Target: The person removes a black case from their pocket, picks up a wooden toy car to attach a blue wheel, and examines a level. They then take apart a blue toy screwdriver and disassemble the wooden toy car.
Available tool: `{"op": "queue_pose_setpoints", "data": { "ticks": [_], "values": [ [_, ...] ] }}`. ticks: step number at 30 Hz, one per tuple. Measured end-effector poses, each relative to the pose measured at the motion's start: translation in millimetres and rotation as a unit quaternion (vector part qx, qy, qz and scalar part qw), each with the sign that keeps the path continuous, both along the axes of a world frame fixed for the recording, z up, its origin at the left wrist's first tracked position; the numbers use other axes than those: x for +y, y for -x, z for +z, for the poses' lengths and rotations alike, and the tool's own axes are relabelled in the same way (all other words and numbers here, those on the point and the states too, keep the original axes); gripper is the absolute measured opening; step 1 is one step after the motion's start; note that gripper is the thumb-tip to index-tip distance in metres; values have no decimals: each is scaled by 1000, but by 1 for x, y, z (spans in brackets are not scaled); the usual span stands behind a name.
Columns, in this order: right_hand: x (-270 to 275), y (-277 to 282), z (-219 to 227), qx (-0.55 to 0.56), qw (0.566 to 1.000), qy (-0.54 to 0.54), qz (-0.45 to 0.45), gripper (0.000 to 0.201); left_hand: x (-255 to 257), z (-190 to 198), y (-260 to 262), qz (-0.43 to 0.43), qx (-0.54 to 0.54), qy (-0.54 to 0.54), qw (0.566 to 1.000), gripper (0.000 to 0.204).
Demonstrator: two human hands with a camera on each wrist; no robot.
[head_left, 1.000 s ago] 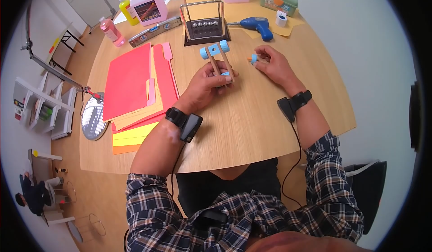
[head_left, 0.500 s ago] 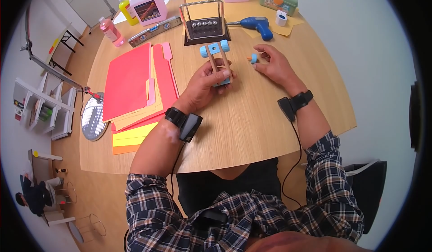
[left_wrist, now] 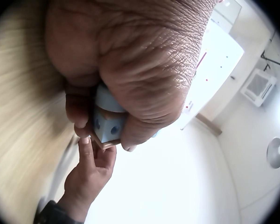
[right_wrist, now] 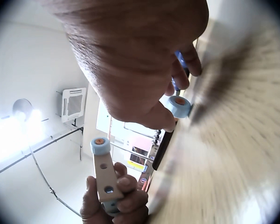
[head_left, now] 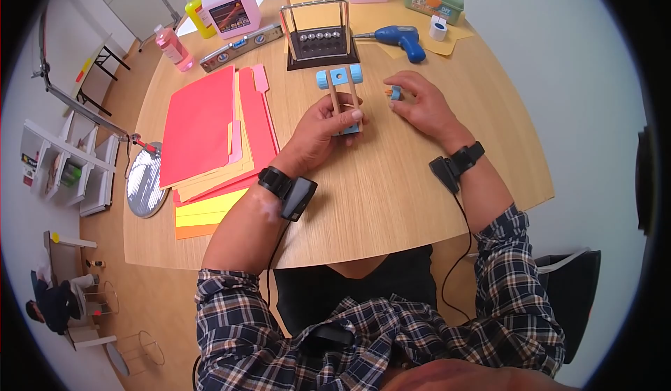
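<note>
My left hand (head_left: 325, 127) grips a toy frame of two holed wooden strips (right_wrist: 105, 177) and light blue connectors (head_left: 340, 76). Its thumb lies across the near end, above a blue block (left_wrist: 107, 126). At the far end sit round blue caps, one with an orange centre in the right wrist view. To the right, my right hand (head_left: 428, 104) has thumb and index finger curled about a small blue knob (head_left: 396, 93) with an orange peg pointing left. In the right wrist view the knob (right_wrist: 179, 107) sits at the thumb tip, close over the table.
Behind the hands stand a Newton's cradle (head_left: 318, 45) and a blue drill-shaped tool (head_left: 400, 39). Coloured folders (head_left: 199, 122) lie left, with a spirit level (head_left: 241, 48) beyond. Bottles, a pink jug (head_left: 231, 10), a white roll (head_left: 438, 29) and a green toolbox (head_left: 433, 1) line the back.
The left hand has shifted the toy frame slightly right and turned it a little. My right thumb and index finger have come in around the blue knob, after standing wider apart half a second ago.
</note>
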State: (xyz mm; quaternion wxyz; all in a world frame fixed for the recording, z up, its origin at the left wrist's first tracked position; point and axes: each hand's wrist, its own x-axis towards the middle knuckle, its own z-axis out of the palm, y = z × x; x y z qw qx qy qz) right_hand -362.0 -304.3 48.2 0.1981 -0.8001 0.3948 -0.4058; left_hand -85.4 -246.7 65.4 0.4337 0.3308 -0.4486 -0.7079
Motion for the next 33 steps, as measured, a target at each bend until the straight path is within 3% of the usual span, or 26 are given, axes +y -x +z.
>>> {"op": "queue_pose_setpoints", "data": {
  "ticks": [4, 9, 16, 19, 21, 23, 25, 27, 28, 30, 33],
  "values": [
    [-5, 5, -5, 15, 998, -63, -12, 33, 0, -1, 0, -2, -3, 3, 1000, 38],
    [-7, 9, -2, -19, 987, -135, -90, 19, 0, -2, 1, 3, -7, 3, 1000, 37],
    [-12, 11, -7, -41, 985, -150, -77, 17, -1, -2, 0, -1, -8, 3, 1000, 36],
    [-13, 12, -10, -78, 991, -102, -34, 17, 0, -2, 1, 3, -8, 6, 1000, 35],
    [-7, 14, -1, -20, 996, -16, -80, 16, 0, -3, 1, 2, -11, 8, 1000, 34],
    [-5, 11, 5, -39, 995, -3, -92, 14, 0, -3, 1, 3, -15, 13, 1000, 33],
    [-2, 7, 11, -58, 993, 11, -103, 13, 3, -2, 4, 9, -93, 62, 994, 33],
    [7, -1, 18, -174, 978, -116, -27, 14, 8, -2, 10, 24, -119, 88, 989, 32],
    [8, -6, 15, -175, 977, -116, -27, 14, 11, -2, 14, 37, -145, 113, 982, 32],
    [13, -19, 10, -274, 948, -151, 62, 19, 15, -3, 19, 33, -159, 120, 979, 34],
    [23, -29, 14, -288, 934, -192, 89, 22, 18, -5, 24, 47, -204, 165, 964, 40]
  ]
}}
